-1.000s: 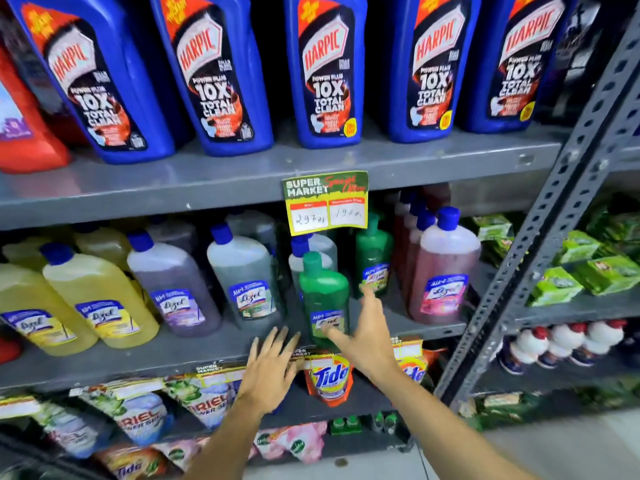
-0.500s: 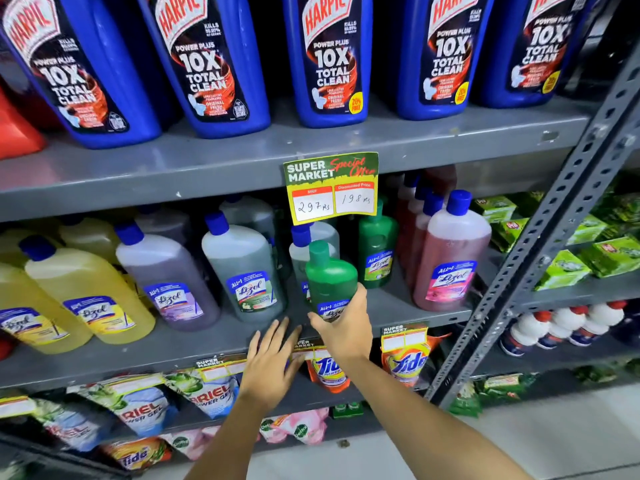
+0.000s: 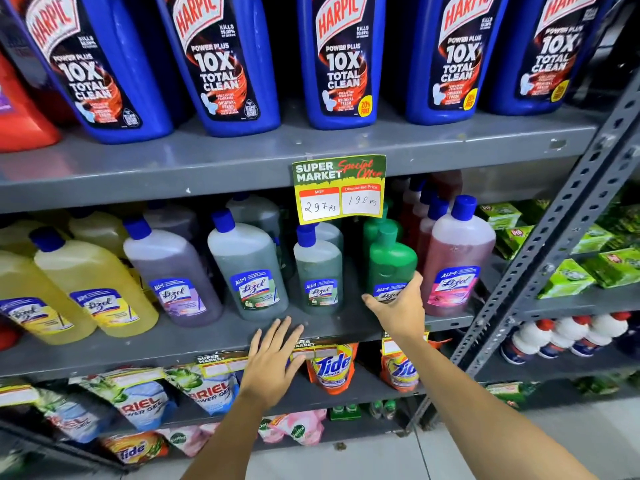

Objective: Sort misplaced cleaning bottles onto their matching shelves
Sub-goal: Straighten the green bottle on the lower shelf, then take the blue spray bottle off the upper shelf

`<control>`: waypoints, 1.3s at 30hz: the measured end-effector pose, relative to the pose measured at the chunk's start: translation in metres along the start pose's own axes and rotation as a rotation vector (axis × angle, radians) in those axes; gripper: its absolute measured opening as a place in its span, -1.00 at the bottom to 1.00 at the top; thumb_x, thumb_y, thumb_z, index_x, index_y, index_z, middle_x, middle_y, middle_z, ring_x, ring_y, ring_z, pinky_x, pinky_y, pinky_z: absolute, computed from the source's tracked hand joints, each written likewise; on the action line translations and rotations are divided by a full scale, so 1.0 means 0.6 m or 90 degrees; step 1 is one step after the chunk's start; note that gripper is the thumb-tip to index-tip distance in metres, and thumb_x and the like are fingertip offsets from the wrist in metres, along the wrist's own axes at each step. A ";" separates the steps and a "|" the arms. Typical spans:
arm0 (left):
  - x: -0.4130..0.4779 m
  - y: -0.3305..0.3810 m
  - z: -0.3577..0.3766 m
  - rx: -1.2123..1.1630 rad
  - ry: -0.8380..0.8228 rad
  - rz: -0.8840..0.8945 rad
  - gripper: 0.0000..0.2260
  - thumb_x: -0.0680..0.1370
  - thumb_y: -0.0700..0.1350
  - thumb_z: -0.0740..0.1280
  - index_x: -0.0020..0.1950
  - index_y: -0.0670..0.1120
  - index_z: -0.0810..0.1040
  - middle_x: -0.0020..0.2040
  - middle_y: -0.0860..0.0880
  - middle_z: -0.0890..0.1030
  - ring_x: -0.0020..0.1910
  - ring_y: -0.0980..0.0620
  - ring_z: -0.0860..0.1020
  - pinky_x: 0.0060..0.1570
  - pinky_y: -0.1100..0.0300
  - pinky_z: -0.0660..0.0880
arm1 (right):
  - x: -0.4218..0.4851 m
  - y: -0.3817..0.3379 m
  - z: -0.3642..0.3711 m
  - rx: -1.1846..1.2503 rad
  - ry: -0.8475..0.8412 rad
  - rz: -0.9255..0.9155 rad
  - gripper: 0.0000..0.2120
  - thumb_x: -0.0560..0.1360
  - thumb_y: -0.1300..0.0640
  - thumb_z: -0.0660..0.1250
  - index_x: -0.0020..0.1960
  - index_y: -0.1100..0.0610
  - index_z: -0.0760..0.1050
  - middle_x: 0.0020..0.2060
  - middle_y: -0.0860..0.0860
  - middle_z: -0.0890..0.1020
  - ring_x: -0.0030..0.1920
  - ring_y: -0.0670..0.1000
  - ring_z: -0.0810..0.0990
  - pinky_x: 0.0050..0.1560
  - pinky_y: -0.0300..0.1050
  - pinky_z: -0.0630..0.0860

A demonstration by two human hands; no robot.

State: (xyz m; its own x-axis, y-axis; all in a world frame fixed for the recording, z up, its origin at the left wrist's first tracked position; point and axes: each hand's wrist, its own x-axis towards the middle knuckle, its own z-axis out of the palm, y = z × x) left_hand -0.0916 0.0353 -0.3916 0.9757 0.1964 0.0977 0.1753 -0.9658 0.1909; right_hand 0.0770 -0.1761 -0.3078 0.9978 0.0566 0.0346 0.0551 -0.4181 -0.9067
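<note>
- My left hand (image 3: 273, 362), fingers spread and empty, rests against the shelf (image 3: 207, 344) edge, likely to steady me.
- My right hand (image 3: 398, 306) wraps the green bottle (image 3: 391, 261) low at its label, standing it between the grey bottle (image 3: 318, 268) and pink bottle (image 3: 457, 258), before matching green ones.

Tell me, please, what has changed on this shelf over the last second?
The right hand reached in and closed around the lower part of the green bottle, then shifted it rightward along the shelf, next to the pink bottle. The left hand stayed open by the shelf edge, holding nothing. The other bottles and the price tag look unmoved; the camera came closer.
</note>
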 end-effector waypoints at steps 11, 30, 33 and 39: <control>0.000 0.002 0.000 0.002 -0.007 -0.010 -0.48 0.65 0.24 -0.18 0.54 0.11 0.19 0.53 0.01 0.26 0.51 -0.02 0.16 0.42 -0.02 -0.07 | -0.013 0.008 0.018 -0.024 0.029 0.032 -0.16 0.25 0.04 0.63 0.35 0.14 0.22 0.22 0.08 0.48 0.18 0.16 0.56 0.05 -0.02 0.47; -0.026 0.027 -0.050 0.023 0.081 -0.040 -0.51 0.65 0.20 -0.14 0.55 0.10 0.14 0.52 0.02 0.27 0.50 0.02 0.18 0.44 -0.16 -0.08 | -0.118 0.003 -0.041 0.062 -0.028 -0.131 -0.29 0.39 -0.03 0.50 0.44 0.10 0.29 0.27 0.01 0.52 0.27 -0.02 0.51 0.22 -0.11 0.47; -0.056 0.038 -0.102 0.018 0.174 -0.054 -0.53 0.67 0.15 -0.06 0.53 0.02 0.25 0.45 0.02 0.40 0.42 0.06 0.32 0.42 -0.15 0.01 | -0.162 -0.033 -0.052 0.079 -0.194 -0.294 -0.79 0.51 -0.13 0.34 0.09 -0.07 0.52 -0.05 -0.18 0.61 -0.05 -0.14 0.63 -0.03 -0.09 0.57; -0.136 0.002 -0.226 0.020 0.354 -0.144 -0.57 0.67 0.10 0.03 0.51 -0.01 0.30 0.46 0.04 0.37 0.43 0.10 0.30 0.42 -0.13 0.13 | -0.167 -0.207 -0.046 0.097 -0.276 -0.650 -0.76 0.58 -0.16 0.18 0.05 -0.08 0.55 0.00 -0.24 0.61 0.04 -0.24 0.60 0.07 -0.35 0.46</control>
State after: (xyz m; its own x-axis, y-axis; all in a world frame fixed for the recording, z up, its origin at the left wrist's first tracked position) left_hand -0.1889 0.0412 -0.2667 0.7001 0.4490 0.5553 0.3832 -0.8924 0.2385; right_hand -0.0290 -0.1548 -0.1872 0.3883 0.6331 0.6697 0.8061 0.1189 -0.5798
